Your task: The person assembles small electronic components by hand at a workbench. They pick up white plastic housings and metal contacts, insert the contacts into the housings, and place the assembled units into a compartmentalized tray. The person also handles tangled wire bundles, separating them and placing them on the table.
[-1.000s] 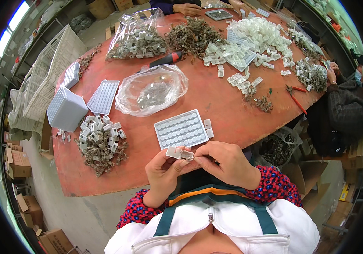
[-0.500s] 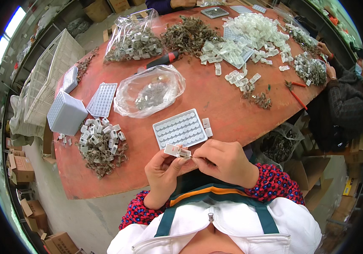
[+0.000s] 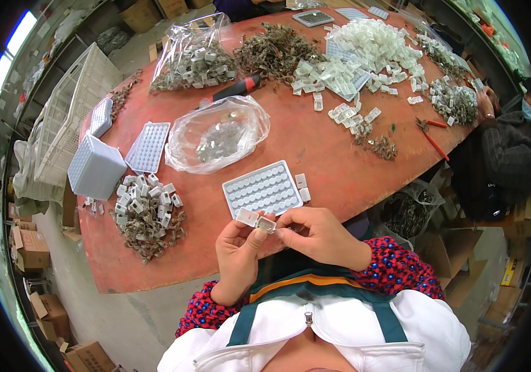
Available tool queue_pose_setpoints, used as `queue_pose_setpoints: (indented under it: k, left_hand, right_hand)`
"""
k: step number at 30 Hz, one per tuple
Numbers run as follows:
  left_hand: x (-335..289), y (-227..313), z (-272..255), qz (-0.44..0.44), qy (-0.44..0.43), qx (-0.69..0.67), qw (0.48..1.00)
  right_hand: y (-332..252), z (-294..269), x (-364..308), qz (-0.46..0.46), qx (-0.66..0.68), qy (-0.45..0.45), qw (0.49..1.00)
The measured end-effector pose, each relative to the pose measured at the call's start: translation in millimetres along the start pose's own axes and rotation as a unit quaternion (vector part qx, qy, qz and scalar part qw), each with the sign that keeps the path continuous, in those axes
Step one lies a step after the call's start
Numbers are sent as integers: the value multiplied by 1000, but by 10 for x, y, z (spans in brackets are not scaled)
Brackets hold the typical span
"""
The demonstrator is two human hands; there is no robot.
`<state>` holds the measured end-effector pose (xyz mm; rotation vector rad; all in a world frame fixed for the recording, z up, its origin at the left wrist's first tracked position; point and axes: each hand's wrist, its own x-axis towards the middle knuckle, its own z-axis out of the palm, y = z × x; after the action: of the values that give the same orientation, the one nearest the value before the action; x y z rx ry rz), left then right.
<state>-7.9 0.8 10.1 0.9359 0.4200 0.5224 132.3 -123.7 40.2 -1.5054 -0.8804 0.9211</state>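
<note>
Between the fingers of my left hand (image 3: pixel 238 253) is a small hinged plastic box (image 3: pixel 247 217) with its white lid folded back and its clear half facing up. My right hand (image 3: pixel 326 240) is closed, with thumb and forefinger at the right edge of the clear half. What lies inside that half is too small to make out. Just beyond my hands a pale tray (image 3: pixel 262 190) with rows of round shapes lies on the red table (image 3: pixel 203 229). Two small white boxes (image 3: pixel 302 183) sit against its right side.
Left on the table are a heap of white boxes and brown tangles (image 3: pixel 148 217), stacked trays (image 3: pixel 97 170) and an open clear bag (image 3: pixel 219 136). Clear boxes (image 3: pixel 374 49) are piled at the far right, with red-handled pliers (image 3: pixel 430 133) nearer. A co-worker (image 3: pixel 507 161) sits at the right.
The fingers of my right hand have come in from the right to the edge of the clear half. The box has turned slightly in my left hand. The co-worker's hand at the right has moved.
</note>
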Motion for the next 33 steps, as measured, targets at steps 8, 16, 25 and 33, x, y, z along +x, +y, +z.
queue_pose_setpoints:
  k: [8, 16, 25, 33]
  left_hand:
    - [29, 148, -335, -8, 112, -109, 988]
    - [13, 326, -610, -67, 155, -80, 982]
    - [52, 262, -650, -64, 153, -65, 984]
    - [-55, 243, -813, -14, 129, -95, 987]
  right_hand:
    - [41, 45, 397, -111, -232, 5, 966]
    - [87, 32, 895, -220, -455, 125, 854]
    - [314, -401, 1004, -137, -394, 91, 904]
    - [95, -438, 1143, 10, -35, 38, 999]
